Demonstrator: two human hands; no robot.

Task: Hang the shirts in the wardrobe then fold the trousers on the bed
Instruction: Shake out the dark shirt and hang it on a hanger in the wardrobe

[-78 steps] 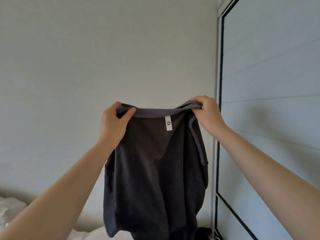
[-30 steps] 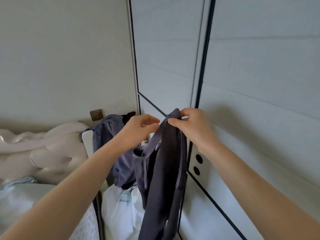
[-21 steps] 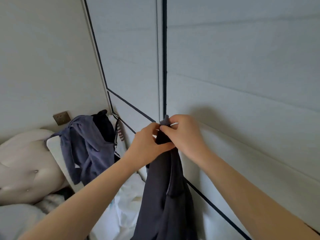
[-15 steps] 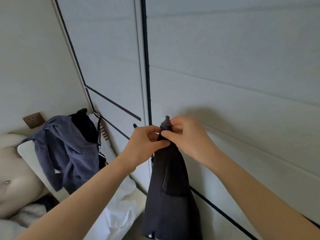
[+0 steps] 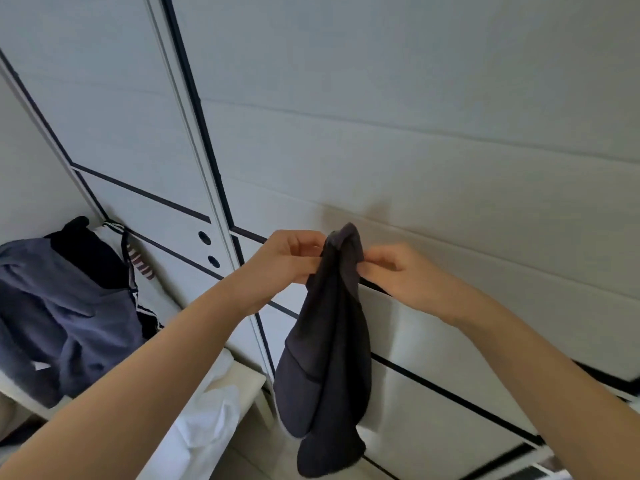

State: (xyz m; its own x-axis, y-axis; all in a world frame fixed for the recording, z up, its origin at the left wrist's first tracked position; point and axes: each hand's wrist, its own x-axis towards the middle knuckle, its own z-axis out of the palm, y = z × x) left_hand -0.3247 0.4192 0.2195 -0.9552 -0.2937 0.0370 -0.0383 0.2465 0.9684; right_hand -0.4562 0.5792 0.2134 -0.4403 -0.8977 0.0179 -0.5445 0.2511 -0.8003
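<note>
Fabric hangs bunched between your two hands: a dark grey shirt [image 5: 325,358] gathered into a narrow, folded bundle, its top peak poking up just above your fingers and its lower end drooping free in the air. Your left hand [image 5: 280,261] pinches the bundle near the top from the left side, its grip closed on the cloth between thumb and fingers. Your right hand [image 5: 398,271] pinches the same top part from the right, its grip closed on the cloth too, so that the two sets of fingertips nearly meet through the material. Both of your forearms reach up and forward from the bottom corners.

You hold the shirt right in front of the wardrobe [image 5: 415,133], whose pale doors with thin dark trim lines fill most of the view and are closed. Two small round dark holes [image 5: 205,238] sit on the left door panel, near your left hand. At the left, a blue-grey garment [image 5: 69,306] and a black one [image 5: 90,254] lie draped over a pale piece of furniture; beside them shows a bit of striped cloth [image 5: 138,265]. White fabric [image 5: 207,420] lies crumpled below your left forearm.
</note>
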